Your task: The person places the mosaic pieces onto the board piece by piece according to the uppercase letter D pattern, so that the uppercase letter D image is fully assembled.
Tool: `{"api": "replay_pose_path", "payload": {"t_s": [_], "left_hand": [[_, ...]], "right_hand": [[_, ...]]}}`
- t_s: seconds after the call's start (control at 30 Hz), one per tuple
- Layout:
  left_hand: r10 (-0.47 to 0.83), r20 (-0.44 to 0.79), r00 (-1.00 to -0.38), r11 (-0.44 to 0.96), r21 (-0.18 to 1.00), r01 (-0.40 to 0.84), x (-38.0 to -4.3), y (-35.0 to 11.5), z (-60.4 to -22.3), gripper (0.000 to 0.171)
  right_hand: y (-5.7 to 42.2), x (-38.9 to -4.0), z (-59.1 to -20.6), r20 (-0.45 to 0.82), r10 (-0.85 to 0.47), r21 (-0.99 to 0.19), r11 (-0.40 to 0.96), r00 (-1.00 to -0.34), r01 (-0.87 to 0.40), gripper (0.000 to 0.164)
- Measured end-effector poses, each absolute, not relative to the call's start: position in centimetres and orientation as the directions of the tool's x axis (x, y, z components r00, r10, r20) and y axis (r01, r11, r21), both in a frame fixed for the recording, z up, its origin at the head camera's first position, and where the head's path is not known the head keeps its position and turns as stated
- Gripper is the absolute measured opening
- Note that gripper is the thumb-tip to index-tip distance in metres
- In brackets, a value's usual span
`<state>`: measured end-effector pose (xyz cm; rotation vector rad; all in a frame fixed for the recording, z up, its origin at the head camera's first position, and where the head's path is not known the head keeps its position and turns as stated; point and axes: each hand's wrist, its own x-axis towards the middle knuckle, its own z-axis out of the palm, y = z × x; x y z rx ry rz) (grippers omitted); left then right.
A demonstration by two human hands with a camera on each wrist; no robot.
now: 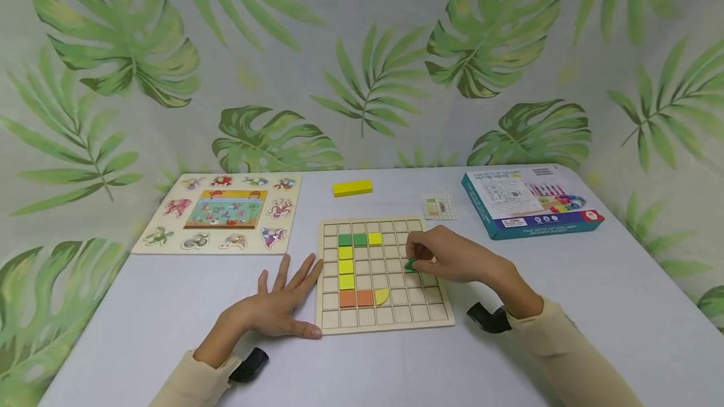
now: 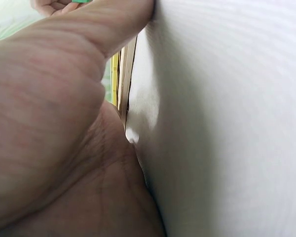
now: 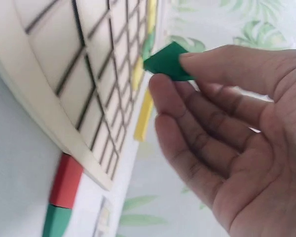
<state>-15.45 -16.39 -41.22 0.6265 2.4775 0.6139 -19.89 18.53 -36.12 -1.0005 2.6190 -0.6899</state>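
Note:
A wooden grid board (image 1: 404,314) lies flat on the table. Green, yellow and orange square tiles (image 1: 346,267) and a yellow quarter-round tile (image 1: 381,296) sit in its left and middle cells. Over the right part of the board, my right hand (image 1: 452,255) pinches a small green tile (image 3: 167,61) between thumb and index finger, the tile tilted above the grid in the right wrist view. My left hand (image 1: 279,306) lies palm down with fingers spread, its fingertips and thumb at the board's left edge. That hand's palm (image 2: 44,113) fills much of the left wrist view.
A sea-animal puzzle board (image 1: 170,247) lies at the back left. Behind the grid board are a yellow block (image 1: 352,188) and a small pattern card (image 1: 440,206). A teal box (image 1: 534,201) stands back right. Beside the board's edge, the right wrist view shows a red block (image 3: 66,181) and a green piece (image 3: 57,220).

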Motion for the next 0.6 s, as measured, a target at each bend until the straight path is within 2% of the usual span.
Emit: {"api": "replay_pose_path", "payload": {"t_s": [0.17, 0.3, 0.37, 0.6], "left_hand": [[0.538, -0.359, -0.762, 0.793, 0.523, 0.313, -15.48, -16.46, -41.09, 0.120], [0.531, -0.362, -0.767, 0.798, 0.519, 0.308, -15.51, -16.43, -40.87, 0.121], [0.531, -0.361, -0.767, 0.796, 0.523, 0.305, -15.50, -16.39, -40.77, 0.120], [0.533, -0.363, -0.764, 0.795, 0.525, 0.305, -15.34, -16.25, -40.81, 0.120]], "right_hand": [[18.13, -20.16, -36.48, 0.002, -0.670, -0.535, 0.626, -0.742, -0.567, 0.009], [18.06, -20.19, -36.51, 0.054, -0.681, -0.528, 0.601, -0.730, -0.600, 0.028], [17.99, -20.13, -36.59, 0.063, -0.694, -0.512, 0.594, -0.717, -0.620, 0.032], [17.77, -19.88, -36.94, 0.075, -0.701, -0.511, 0.584, -0.710, -0.631, 0.022]]}}
